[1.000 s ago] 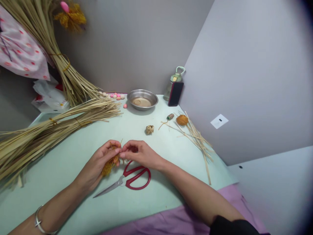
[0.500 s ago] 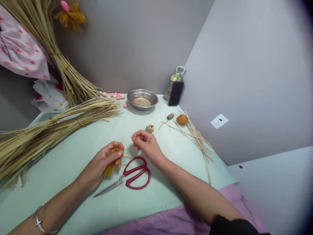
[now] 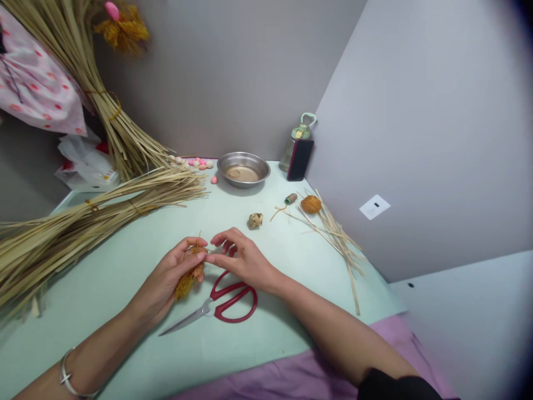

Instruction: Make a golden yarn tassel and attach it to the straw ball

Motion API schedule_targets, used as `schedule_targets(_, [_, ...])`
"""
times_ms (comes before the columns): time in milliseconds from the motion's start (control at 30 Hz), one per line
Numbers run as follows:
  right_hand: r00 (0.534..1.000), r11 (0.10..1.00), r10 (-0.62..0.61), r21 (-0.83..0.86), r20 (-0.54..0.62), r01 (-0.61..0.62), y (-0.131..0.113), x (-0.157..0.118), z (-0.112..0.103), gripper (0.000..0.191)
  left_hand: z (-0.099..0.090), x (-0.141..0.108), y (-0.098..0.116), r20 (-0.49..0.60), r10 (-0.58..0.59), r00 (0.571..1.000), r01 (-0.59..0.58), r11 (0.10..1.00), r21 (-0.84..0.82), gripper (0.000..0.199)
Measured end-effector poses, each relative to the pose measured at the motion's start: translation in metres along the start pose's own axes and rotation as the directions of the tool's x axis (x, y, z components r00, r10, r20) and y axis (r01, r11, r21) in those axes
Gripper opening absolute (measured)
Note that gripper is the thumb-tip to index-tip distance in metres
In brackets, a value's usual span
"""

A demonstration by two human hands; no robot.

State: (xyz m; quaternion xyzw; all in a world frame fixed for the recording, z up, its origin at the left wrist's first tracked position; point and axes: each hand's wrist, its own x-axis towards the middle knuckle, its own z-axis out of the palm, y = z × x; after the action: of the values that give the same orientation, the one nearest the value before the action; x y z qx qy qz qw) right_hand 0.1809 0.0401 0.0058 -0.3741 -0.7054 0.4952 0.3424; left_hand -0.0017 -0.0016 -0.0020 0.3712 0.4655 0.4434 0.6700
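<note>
My left hand is closed around a small tassel of yellow-orange yarn, its frayed end hanging below the fingers. Loose strands poke out at the fingertips. Close to those fingertips, my right hand has its thumb and forefinger apart, the thumb tip by the tassel's top; whether it touches a strand I cannot tell. Beneath the right hand lie red-handled scissors with slightly parted handles and their blades pointing to the lower left. Part of one handle loop is hidden by the hand. A crumpled beige lump sits just beyond the right hand.
Straw bundles fill the left side. At the back stand a metal bowl of liquid, a bottle and a phone. Right: an orange yarn ball, a small spool and loose straw strips. Pinkish pebble-like pieces lie behind.
My right hand has moved left and slightly down to the tassel, and its fingers have spread. The beige lump is now uncovered. My left hand keeps hold of the tassel.
</note>
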Motion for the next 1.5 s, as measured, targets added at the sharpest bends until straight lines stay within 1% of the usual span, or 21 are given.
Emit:
schedule_targets(100, [0.987,0.982,0.084,0.158,0.137,-0.106,0.006,0.005,-0.003,0.030,0.001,0.000,0.000,0.013,-0.002,1.000,0.001,1.000,0.023,0.024])
schedule_targets(233, [0.973,0.942,0.145,0.276,0.182,-0.192,0.008,0.007,-0.005,0.031,0.003,0.000,0.000,0.022,-0.007,1.000,0.006,0.998,0.066,0.026])
schedule_targets(333, [0.954,0.875,0.191,0.401,0.231,-0.272,0.006,0.008,-0.007,0.030,0.004,0.000,0.000,0.060,-0.023,0.998,0.018,0.997,0.081,0.024])
schedule_targets(400, [0.951,0.821,0.237,0.483,0.197,-0.304,0.005,0.009,-0.008,0.030,0.005,-0.001,0.000,0.101,-0.045,0.994,0.037,0.997,0.074,0.023])
schedule_targets(500, [0.953,0.788,0.302,0.553,0.036,-0.271,0.007,0.012,-0.010,0.029,0.003,-0.002,0.002,0.148,-0.089,0.985,0.082,0.995,0.048,0.022])
schedule_targets(600, [0.938,0.817,0.328,0.532,-0.110,-0.223,0.008,0.014,-0.012,0.027,0.001,-0.002,0.004,0.131,-0.090,0.987,0.090,0.996,0.006,0.021])
schedule_targets(633, [0.939,0.845,0.313,0.494,-0.143,-0.207,0.007,0.014,-0.013,0.025,0.001,-0.002,0.004,0.113,-0.076,0.991,0.078,0.997,-0.010,0.022])
schedule_targets(700, [0.957,0.915,0.235,0.371,-0.169,-0.159,0.004,0.012,-0.012,0.025,0.000,-0.001,0.005,0.071,-0.039,0.997,0.042,0.998,-0.037,0.022])
schedule_targets(767, [0.985,0.969,0.130,0.226,-0.111,-0.103,0.001,0.008,-0.009,0.029,0.000,0.000,0.005,0.037,-0.011,0.999,0.013,0.999,-0.053,0.023])
schedule_targets(833, [0.997,0.984,0.064,0.165,0.052,-0.072,0.000,0.004,-0.005,0.032,0.000,0.001,0.005,0.026,-0.002,1.000,0.004,0.998,-0.057,0.024])
schedule_targets(900, [0.972,0.974,0.041,0.208,0.230,-0.090,0.001,0.001,0.000,0.033,0.000,0.001,0.004,0.028,0.003,1.000,-0.001,0.998,-0.062,0.024])
schedule_targets(933, [0.958,0.965,0.038,0.239,0.283,-0.109,0.003,0.000,0.002,0.033,0.000,0.001,0.004,0.029,0.008,1.000,-0.007,0.998,-0.062,0.025])
schedule_targets(1000, [0.954,0.954,0.048,0.269,0.296,-0.131,0.005,0.000,0.003,0.035,0.000,0.000,0.005,0.007,0.015,1.000,-0.014,0.999,-0.048,0.025])
schedule_targets(1100, [0.974,0.960,0.072,0.249,0.213,-0.125,0.003,0.001,0.000,0.036,-0.003,0.002,0.005,-0.065,0.007,0.998,-0.007,1.000,0.004,0.025])
schedule_targets(1167, [0.980,0.963,0.074,0.241,0.184,-0.118,0.000,0.002,-0.002,0.034,-0.007,0.005,0.003,-0.106,0.015,0.994,-0.008,0.998,0.068,0.026])
schedule_targets(1233, [0.983,0.962,0.078,0.245,0.166,-0.118,-0.003,0.002,-0.003,0.033,-0.013,0.009,0.001,-0.140,0.092,0.986,-0.064,0.979,0.193,0.026])
schedule_targets(1300, [0.983,0.957,0.083,0.261,0.163,-0.124,-0.004,0.002,-0.002,0.030,-0.018,0.013,0.000,-0.190,0.256,0.948,-0.177,0.918,0.356,0.025])
schedule_targets(1333, [0.982,0.954,0.087,0.270,0.165,-0.130,-0.003,0.002,-0.001,0.028,-0.020,0.013,-0.001,-0.216,0.356,0.909,-0.240,0.871,0.428,0.026])
schedule_targets(1400, [0.980,0.948,0.096,0.283,0.173,-0.143,-0.002,0.001,0.000,0.027,-0.020,0.011,-0.001,-0.252,0.544,0.800,-0.362,0.773,0.521,0.029])
schedule_targets(1433, [0.979,0.948,0.098,0.284,0.181,-0.147,-0.001,0.001,0.001,0.027,-0.018,0.009,-0.001,-0.250,0.611,0.751,-0.419,0.734,0.535,0.030])
schedule_targets(1500, [0.975,0.951,0.089,0.272,0.206,-0.144,0.000,0.001,0.002,0.027,-0.012,0.002,-0.002,-0.188,0.696,0.693,-0.522,0.663,0.537,0.030])
